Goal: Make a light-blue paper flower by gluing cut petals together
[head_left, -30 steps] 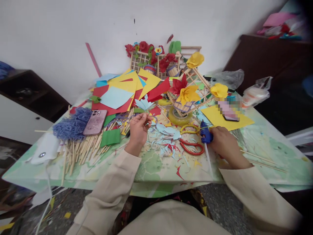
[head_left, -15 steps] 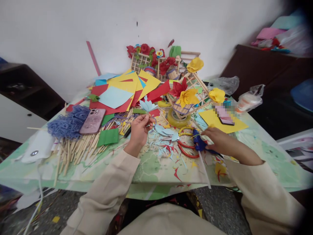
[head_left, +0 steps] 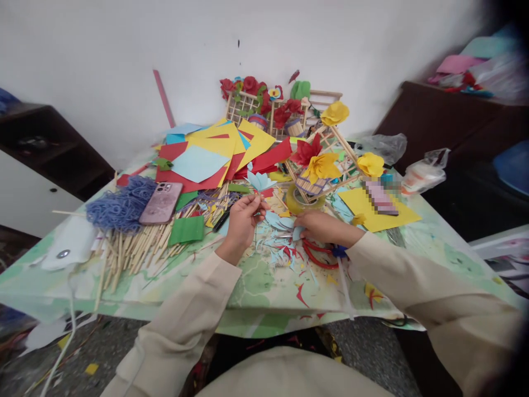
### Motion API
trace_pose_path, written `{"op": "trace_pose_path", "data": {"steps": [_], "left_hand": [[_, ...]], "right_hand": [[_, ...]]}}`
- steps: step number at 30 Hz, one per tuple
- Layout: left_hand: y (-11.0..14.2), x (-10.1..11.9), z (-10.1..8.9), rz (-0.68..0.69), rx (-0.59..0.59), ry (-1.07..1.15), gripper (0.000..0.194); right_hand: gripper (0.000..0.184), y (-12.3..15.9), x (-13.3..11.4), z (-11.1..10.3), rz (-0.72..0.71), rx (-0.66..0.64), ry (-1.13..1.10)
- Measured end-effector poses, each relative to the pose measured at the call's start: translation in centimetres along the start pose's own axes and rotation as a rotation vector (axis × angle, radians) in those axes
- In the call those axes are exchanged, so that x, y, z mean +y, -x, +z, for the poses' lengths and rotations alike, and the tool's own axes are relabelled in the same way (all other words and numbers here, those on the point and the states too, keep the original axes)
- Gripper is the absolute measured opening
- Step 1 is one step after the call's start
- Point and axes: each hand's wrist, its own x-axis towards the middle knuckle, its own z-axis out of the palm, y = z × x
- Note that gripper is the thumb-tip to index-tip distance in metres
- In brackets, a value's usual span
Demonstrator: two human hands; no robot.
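Near the table's middle, my left hand [head_left: 243, 220] is closed in a pinch on the stem of a light blue paper flower [head_left: 260, 181], its petals upright above the fingertips. My right hand [head_left: 320, 225] reaches in from the right, fingers closed on a light blue paper petal [head_left: 297, 233]. More light blue petals [head_left: 278, 221] lie between the two hands. Under my right wrist are red scissor handles [head_left: 316, 255] and a blue glue gun [head_left: 339, 251], mostly hidden, with a white glue stick [head_left: 344, 281] pointing toward me. Paper scraps surround them.
A tape roll [head_left: 295, 203] sits behind my hands, below a stick frame with yellow paper flowers [head_left: 322, 167]. To the left are sticks [head_left: 136, 248], blue yarn [head_left: 118, 207] and a pink phone [head_left: 161, 203]. Coloured paper sheets [head_left: 202, 162] lie behind; a bagged cup [head_left: 421, 175] stands right.
My right hand has left the glue gun and moved left to the light blue petals, closing on one. My left hand still holds the flower. The view has shifted slightly.
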Motion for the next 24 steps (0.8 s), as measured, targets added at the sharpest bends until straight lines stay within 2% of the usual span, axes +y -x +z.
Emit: {"op": "trace_pose_path", "data": {"steps": [3,6,8,10,12,15,19,24], "left_hand": [[0.1,0.1,0.1,0.006,-0.008,0.0,0.018],[0.2,0.1,0.1,0.0,-0.012,0.003,0.017],[0.2,0.0,0.1,-0.012,-0.011,0.007,0.018],[0.3,0.0,0.2,-0.025,-0.007,0.012,0.019],[0.3,-0.1,0.2,-0.041,-0.004,0.011,0.019],[0.3,-0.1,0.3,-0.059,0.001,0.01,0.019],[0.3,-0.2,0.4,-0.072,0.016,-0.005,0.02],[0.3,-0.4,0.3,-0.072,0.012,-0.022,0.02]], "right_hand": [[0.012,0.2,0.4,-0.2,-0.018,-0.02,-0.054],[0.007,0.4,0.1,-0.8,0.113,0.072,-0.202],[0.012,0.7,-0.6,-1.3,0.234,0.144,-0.483],[0.02,1.0,-1.5,-1.9,0.338,0.203,-0.868],[0.024,1.3,-2.4,-2.6,0.391,0.233,-1.171],[0.025,1.8,-3.4,-3.4,0.405,0.25,-1.398],[0.022,2.3,-3.7,-3.8,0.332,0.276,-1.377],[0.018,2.6,-3.2,-3.6,0.28,0.372,-1.01]]}}
